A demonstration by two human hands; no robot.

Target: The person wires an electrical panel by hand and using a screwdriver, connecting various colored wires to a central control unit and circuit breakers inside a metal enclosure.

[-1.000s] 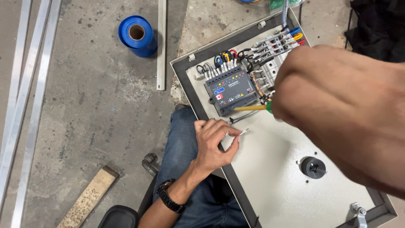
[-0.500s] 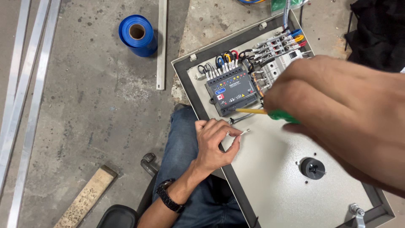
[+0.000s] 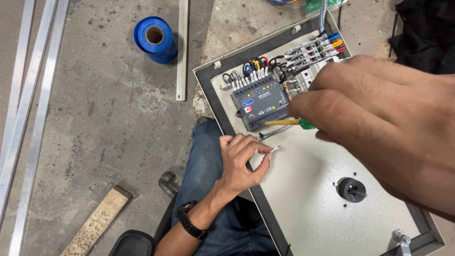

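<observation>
- My left hand (image 3: pixel 241 159) pinches a thin white wire (image 3: pixel 271 150) between thumb and fingertips; the wire's metal lug pokes out toward 3 o'clock, lying just above the grey plate (image 3: pixel 308 189) near the box's left edge.
- My right hand (image 3: pixel 379 114) is closed round a screwdriver (image 3: pixel 289 122): yellow shank, green collar, tip pointing toward 9 o'clock at the lower edge of the dark module (image 3: pixel 259 102).
- The module is a boxy dark grey plastic block with a row of coloured wires looping into its top edge.
- At 1 o'clock from it sits a pale terminal strip (image 3: pixel 308 54), crowded with red, yellow and blue leads; little free room there.
- The plate below the module is smooth, bare painted metal out to a round black knob (image 3: pixel 351 189) at 5 o'clock.
- The enclosure (image 3: pixel 227 95) has a dark raised rim; its left rim rests against my jeans (image 3: pixel 204 161).
- At 9 o'clock the concrete floor (image 3: pixel 95 118) is rough and stained.
- On it: a blue film roll (image 3: pixel 155 40) at 11 o'clock, a flat metal strip (image 3: pixel 182 47) beside it, long aluminium rails (image 3: pixel 28 95) at the far left, and a wood offcut (image 3: pixel 97 220) at 7 o'clock.
</observation>
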